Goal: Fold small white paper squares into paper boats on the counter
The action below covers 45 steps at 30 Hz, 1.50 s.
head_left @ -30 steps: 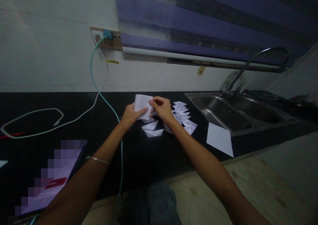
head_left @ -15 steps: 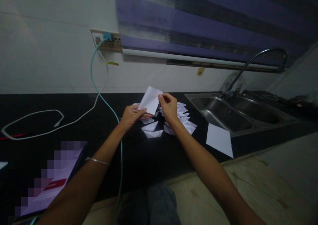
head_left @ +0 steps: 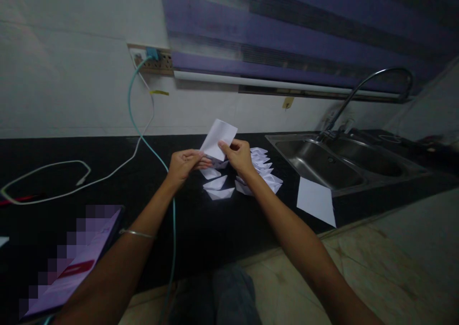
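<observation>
A folded white sheet of paper is held up above the black counter, between both hands. My left hand pinches its lower left corner, thumb on top and fingers beneath. My right hand grips the right edge, its thumb pressed on the paper's face. Below and behind the hands lie several folded paper boats on the counter. More paper boats are bunched to the right, partly hidden by my right hand and forearm.
A flat white sheet lies near the counter's front edge, beside a steel double sink with a curved faucet. A teal cable runs from the wall socket across the counter. A tablet-like screen lies at lower left.
My right hand has shifted from the paper's upper right corner down along its right side, thumb now on the face. The paper has turned slightly and my left hand moved a little left.
</observation>
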Available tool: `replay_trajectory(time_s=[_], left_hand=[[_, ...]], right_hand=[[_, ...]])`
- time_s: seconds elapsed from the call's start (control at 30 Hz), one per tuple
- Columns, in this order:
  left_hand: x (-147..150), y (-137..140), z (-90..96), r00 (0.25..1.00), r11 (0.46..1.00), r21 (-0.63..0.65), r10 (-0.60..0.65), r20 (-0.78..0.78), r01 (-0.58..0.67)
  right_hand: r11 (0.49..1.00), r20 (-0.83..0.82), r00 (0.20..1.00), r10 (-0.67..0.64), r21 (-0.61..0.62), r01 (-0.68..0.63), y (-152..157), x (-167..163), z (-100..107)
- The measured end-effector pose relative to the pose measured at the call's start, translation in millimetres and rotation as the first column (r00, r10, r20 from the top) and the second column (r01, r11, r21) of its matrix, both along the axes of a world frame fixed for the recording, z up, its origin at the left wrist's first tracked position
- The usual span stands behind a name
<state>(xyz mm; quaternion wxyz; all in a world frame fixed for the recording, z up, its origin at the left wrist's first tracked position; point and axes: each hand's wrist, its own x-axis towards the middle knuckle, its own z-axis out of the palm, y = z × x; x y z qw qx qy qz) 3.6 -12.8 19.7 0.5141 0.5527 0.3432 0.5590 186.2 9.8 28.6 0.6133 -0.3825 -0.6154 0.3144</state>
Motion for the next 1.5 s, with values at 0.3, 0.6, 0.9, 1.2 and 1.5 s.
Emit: replay_trajectory(time_s=[0.3,0.6,0.9,1.2,1.5], left_hand=[[-1.4,-2.5,6.1,0.989,0.993,0.118,0.045,-0.138,-0.028],[0.5,-7.6,2.6,0.902,0.985,0.171,0.049,-0.428,0.028],[-8.8,-0.4,-8.2,0.908,0.993,0.116,0.049,-0.416,0.000],[-6.8,1.7,-3.8,0.927,0.965,0.203,0.223,-0.302,-0.166],[-8.9,0.4,-1.2,0.904,0.954,0.197,0.280,-0.323,-0.225]], right_hand=[[0.977,0.176,0.962,0.209,-0.088,-0.196,-1.7,0.7,-4.0],[0.947,0.230,0.921,0.314,-0.148,-0.286,-7.8,2.4,-0.9],[0.936,0.233,0.909,0.344,-0.167,-0.311,-9.4,2.7,-1.0],[0.908,0.302,0.857,0.417,-0.164,-0.384,-17.7,-0.6,2.4],[0.867,0.278,0.822,0.497,-0.214,-0.451,-17.5,0.9,0.9]])
